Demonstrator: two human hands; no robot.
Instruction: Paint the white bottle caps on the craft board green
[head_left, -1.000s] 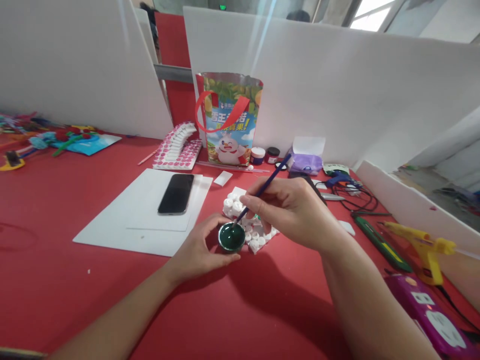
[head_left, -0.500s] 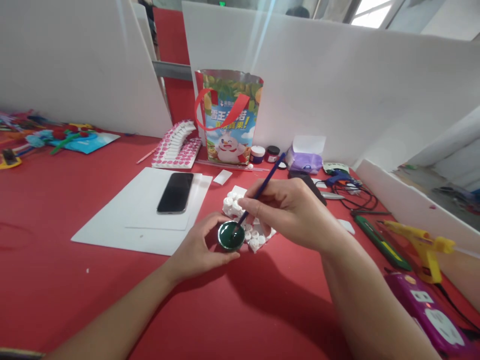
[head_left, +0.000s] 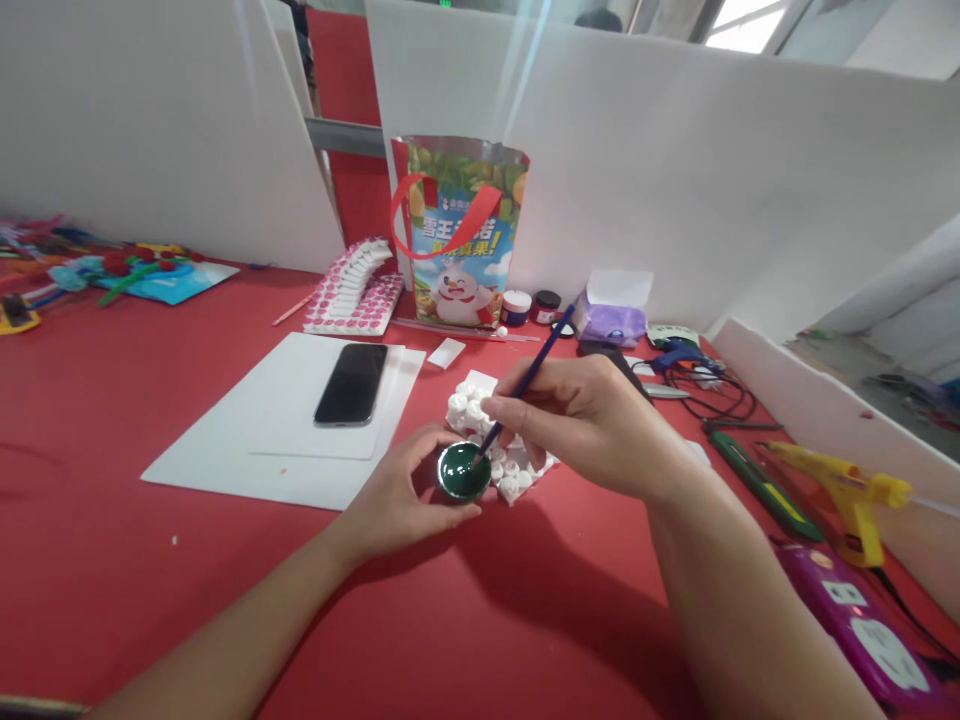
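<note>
My left hand (head_left: pixel 409 490) is wrapped round a small round pot of dark green paint (head_left: pixel 459 478), thumb in front and fingers behind. Between the thumb and fingers of my right hand (head_left: pixel 577 415) is a blue-handled paintbrush (head_left: pixel 534 368), slanting down to the left. Its tip dips into the paint near the pot's right side. Behind the pot and partly under my right hand lie several white rose-shaped pieces (head_left: pixel 512 483) on a white base, some of them hidden.
A black phone (head_left: pixel 351 384) rests on white sheets (head_left: pixel 232 440) at left. Behind stand a printed bag (head_left: pixel 465 240), paint jars (head_left: pixel 516 308) and a purple tissue pack (head_left: pixel 611 318). On the right are a green cutter (head_left: pixel 763 487), a yellow glue gun (head_left: pixel 844 480) and a purple power strip (head_left: pixel 855 620).
Very little differs. The brush tip has shifted slightly within the green paint, and both hands keep their grip at nearly the same spot.
</note>
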